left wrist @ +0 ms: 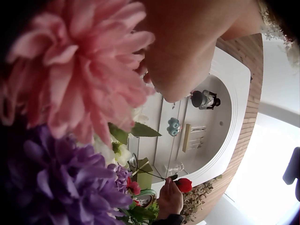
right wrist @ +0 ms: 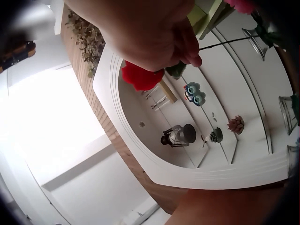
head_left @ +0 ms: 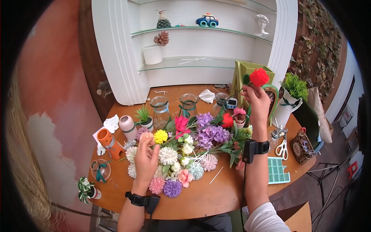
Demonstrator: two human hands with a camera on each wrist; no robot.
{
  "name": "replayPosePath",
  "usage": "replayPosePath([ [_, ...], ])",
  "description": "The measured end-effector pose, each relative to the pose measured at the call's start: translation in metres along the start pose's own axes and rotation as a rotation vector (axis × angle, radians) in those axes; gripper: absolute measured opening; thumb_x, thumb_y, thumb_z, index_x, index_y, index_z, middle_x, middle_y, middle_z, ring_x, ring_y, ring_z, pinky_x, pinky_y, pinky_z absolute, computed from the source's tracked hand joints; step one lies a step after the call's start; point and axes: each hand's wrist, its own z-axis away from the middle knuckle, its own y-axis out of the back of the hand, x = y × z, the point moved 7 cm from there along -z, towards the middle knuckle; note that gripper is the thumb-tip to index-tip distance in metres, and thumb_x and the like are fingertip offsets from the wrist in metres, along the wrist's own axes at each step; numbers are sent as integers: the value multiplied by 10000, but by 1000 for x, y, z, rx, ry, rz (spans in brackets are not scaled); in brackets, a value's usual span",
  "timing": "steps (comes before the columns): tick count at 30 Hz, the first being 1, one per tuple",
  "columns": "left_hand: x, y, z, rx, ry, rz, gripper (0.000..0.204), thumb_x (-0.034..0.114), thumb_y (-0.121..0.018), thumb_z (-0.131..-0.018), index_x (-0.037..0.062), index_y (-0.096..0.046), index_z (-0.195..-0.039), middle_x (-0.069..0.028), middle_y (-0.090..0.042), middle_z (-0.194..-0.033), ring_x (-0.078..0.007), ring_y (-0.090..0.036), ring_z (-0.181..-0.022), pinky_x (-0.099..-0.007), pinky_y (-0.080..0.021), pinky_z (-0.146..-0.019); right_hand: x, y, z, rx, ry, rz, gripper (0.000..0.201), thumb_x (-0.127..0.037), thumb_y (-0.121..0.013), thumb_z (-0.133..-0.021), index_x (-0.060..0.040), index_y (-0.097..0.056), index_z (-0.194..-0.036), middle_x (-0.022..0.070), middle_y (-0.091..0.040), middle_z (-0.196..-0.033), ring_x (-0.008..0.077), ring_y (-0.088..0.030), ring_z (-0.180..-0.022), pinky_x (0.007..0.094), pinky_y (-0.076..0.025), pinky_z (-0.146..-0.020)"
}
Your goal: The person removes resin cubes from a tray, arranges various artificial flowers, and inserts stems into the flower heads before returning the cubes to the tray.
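Raised at the right of the head view, the right hand (head_left: 258,101) pinches the stem of a red rose (head_left: 259,77) just under its bloom. That rose (right wrist: 142,76) and its dark stem also show in the right wrist view. The left hand (head_left: 147,162) hovers at the left of a pile of artificial flowers, fingers loosely bent beside a yellow flower (head_left: 160,136); no object shows in it. Around it lie a white flower (head_left: 168,155), a purple flower (head_left: 172,188) and a pink flower (left wrist: 79,65), large in the left wrist view. Its fingertips are partly hidden.
Glass vases (head_left: 188,103) stand behind the flowers. An orange vase (head_left: 109,143) and a pink vase (head_left: 127,127) are at the left. White scissors (head_left: 282,150), a teal tray (head_left: 279,170) and a wicker basket (head_left: 302,147) lie at the right, below a green frame (head_left: 273,92).
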Motion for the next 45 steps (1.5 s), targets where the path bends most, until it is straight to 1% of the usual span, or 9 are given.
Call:
replayPosePath([
  [8, 1, -1, 1, 14, -2, -13, 260, 54, -634, -937, -2, -578, -1184, -40, -605, -940, -73, -515, -681, -222, -431, -581, 10, -18, 0, -208, 55, 11, 467, -40, -520, -981, 100, -415, -1414, 198, -626, -1260, 194, -681, -981, 286, -549, -808],
  [12, 0, -2, 1, 12, -4, -6, 258, 48, -635, -934, -1, -579, -1180, -42, -604, -942, -69, -510, -676, -218, -425, -575, 30, -22, 3, -233, -32, 175, 425, -49, -523, -977, 104, -467, -1369, 189, -660, -1195, 189, -692, -941, 288, -545, -791],
  [15, 2, -1, 0, 15, -11, -19, 250, 40, -634, -930, -1, -582, -1171, -45, -599, -943, -71, -505, -672, -218, -418, -567, 34, -29, 8, -315, 41, 448, 296, -98, -583, -945, 51, -634, -1197, 147, -717, -862, 176, -697, -780, 313, -536, -704],
  [18, 2, 0, 0, 29, -24, -43, 228, 26, -632, -922, -2, -590, -1145, -45, -591, -939, -77, -498, -663, -222, -411, -559, 21, -41, 20, -447, -63, 597, 246, -100, -606, -922, 26, -672, -1123, 138, -713, -816, 189, -690, -747, 317, -534, -688],
  [23, 2, 1, -1, 52, -42, -83, 169, 0, -630, -905, -3, -615, -1072, -45, -579, -925, -92, -497, -655, -235, -411, -562, 26, -69, 46, -716, 77, 834, 210, -95, -666, -848, 18, -701, -1022, 185, -723, -910, 331, -702, -859, 402, -542, -782],
  [26, 3, 2, -2, 57, -53, -108, 128, -15, -628, -895, -2, -632, -1022, -48, -575, -918, -99, -506, -661, -241, -420, -572, 50, -80, 51, -815, 168, 916, 276, -52, -680, -802, 0, -683, -1073, 150, -709, -1029, 305, -676, -965, 377, -527, -867],
  [33, 4, 3, -3, 55, -69, -104, 103, -10, -641, -884, -4, -636, -987, -62, -587, -928, -125, -542, -671, -254, -450, -580, 66, -82, 63, -788, 215, 1167, 307, -5, -716, -722, -12, -674, -1026, 186, -650, -1066, 358, -594, -1067, 412, -481, -962],
  [40, 5, 3, -3, 67, -64, -91, 97, -6, -647, -889, 2, -652, -985, -39, -583, -924, -89, -516, -679, -229, -434, -582, 64, -82, 59, -744, 235, 1092, 208, 23, -677, -711, -17, -640, -911, 139, -661, -993, 369, -582, -1023, 434, -483, -882],
  [45, 7, 5, -3, 34, -46, -114, 232, 51, -714, -847, 0, -630, -1057, -86, -605, -1014, -175, -584, -785, -306, -484, -656, -5, -88, 64, -593, 466, 984, 155, 46, -592, -761, -14, -651, -891, 142, -648, -923, 345, -572, -951, 437, -481, -836],
])
